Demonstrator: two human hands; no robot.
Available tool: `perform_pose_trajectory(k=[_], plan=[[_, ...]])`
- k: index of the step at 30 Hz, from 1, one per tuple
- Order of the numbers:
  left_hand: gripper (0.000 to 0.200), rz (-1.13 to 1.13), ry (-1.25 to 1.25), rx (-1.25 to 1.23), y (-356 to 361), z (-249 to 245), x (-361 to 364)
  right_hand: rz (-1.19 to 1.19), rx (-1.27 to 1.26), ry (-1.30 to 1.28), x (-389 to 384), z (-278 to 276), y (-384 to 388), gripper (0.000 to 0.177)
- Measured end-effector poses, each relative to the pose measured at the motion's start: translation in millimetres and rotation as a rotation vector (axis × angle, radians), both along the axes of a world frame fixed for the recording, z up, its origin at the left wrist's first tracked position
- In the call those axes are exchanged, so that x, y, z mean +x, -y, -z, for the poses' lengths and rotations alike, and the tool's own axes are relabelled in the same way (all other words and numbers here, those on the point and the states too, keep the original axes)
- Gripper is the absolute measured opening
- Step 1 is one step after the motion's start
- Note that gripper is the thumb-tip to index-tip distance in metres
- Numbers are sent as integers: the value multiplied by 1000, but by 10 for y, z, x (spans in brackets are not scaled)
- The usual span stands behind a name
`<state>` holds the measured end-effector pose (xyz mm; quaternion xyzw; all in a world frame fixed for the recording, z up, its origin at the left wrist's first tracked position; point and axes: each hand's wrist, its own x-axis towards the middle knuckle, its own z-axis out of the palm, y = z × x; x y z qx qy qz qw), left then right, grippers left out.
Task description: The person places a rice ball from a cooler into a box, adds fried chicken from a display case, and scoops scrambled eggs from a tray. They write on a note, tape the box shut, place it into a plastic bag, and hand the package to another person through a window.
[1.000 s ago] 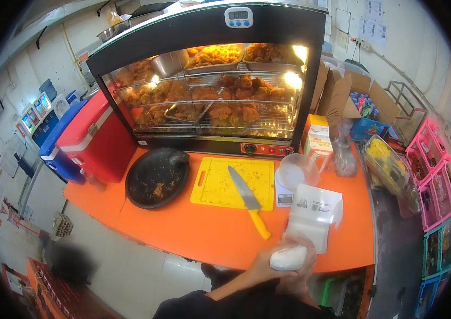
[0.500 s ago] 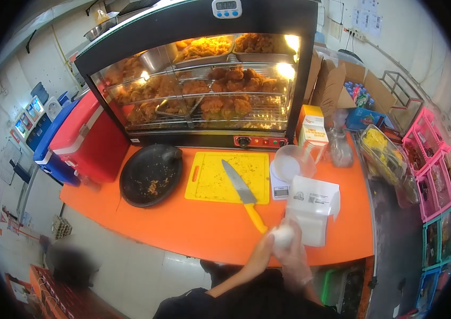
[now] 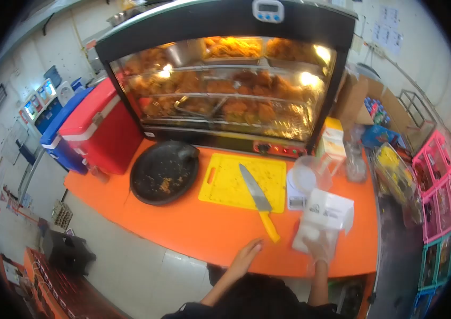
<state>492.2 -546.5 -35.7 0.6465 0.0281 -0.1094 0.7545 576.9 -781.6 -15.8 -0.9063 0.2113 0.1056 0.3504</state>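
Observation:
My right hand point(image 3: 318, 250), in a clear plastic glove, is lowered over the open white printed paper wrapper point(image 3: 331, 210) near the table's front edge. Its fingers are around a white round lump point(image 3: 309, 234), partly hidden and blurred against the white paper. My bare left hand point(image 3: 247, 256) hovers by the front edge with its fingers loosely apart, holding nothing. Just beyond it lies a knife point(image 3: 257, 194) with a yellow handle, its blade across the yellow cutting board point(image 3: 223, 181). A small scale point(image 3: 295, 199) with a clear plastic tub point(image 3: 310, 175) on it stands behind the wrapper.
On the orange table point(image 3: 183, 231) sits a black stone mortar point(image 3: 156, 181) with crumbs. A lit display cabinet point(image 3: 225, 135) of fried food spans the back. Red point(image 3: 98, 130) and blue point(image 3: 66, 143) coolers stand left; pink baskets point(image 3: 435, 175) and a carton point(image 3: 332, 149) are at right.
My hands have parted. The right one has carried the white lump down onto the wrapper; the left has drawn away to the left. The camera view has shifted.

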Motion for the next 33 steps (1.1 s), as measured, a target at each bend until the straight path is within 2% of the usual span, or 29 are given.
perform_pose_trajectory(k=[1, 4, 5, 6, 7, 11, 13, 16, 19, 21, 23, 26, 28, 32, 33], plan=[[50, -109, -48, 28, -140, 53, -56, -52, -17, -85, 28, -144, -66, 84], [49, -394, -157, 103, -638, 403, -227, -52, -90, -89, 92, 354, -128, 84], [49, -406, -147, 101, -829, 552, -261, -23, -198, -83, 104, 484, -142, 83], [48, -481, -168, 174, -1019, 710, -327, 7, -311, -87, 95, 541, -162, 83], [46, -554, -196, 245, -1153, 788, -420, -5, -319, -91, 62, 527, -198, 83], [44, -714, -256, 181, -1534, 631, -474, 16, -384, 6, -23, 355, -364, 81], [44, -787, -229, 262, -1678, 718, -475, 22, -385, 56, -33, 431, -367, 81], [45, -780, -210, 327, -1863, 891, -414, 15, -452, 68, -36, 495, -354, 78], [43, -761, -188, 332, -1950, 941, -360, 121, -367, 4, -50, 251, -476, 70], [41, -732, -185, 330, -1949, 823, -350, 195, -437, 142, -115, 309, -491, 61], [40, -696, -181, 327, -1962, 837, -374, 217, -434, 65, -93, 208, -527, 59], [37, -703, -205, 348, -2107, 1126, -455, 222, -432, 44, -73, 334, -469, 58], [38, -723, -60, 384, -2225, 1412, -503, 222, -443, 88, -46, 380, -440, 57], [36, -771, -101, 456, -2158, 1318, -532, 201, -391, 111, -48, 324, -461, 55], [36, -799, -100, 597, -2139, 1206, -525, 201, -383, 127, -57, 300, -474, 54]])
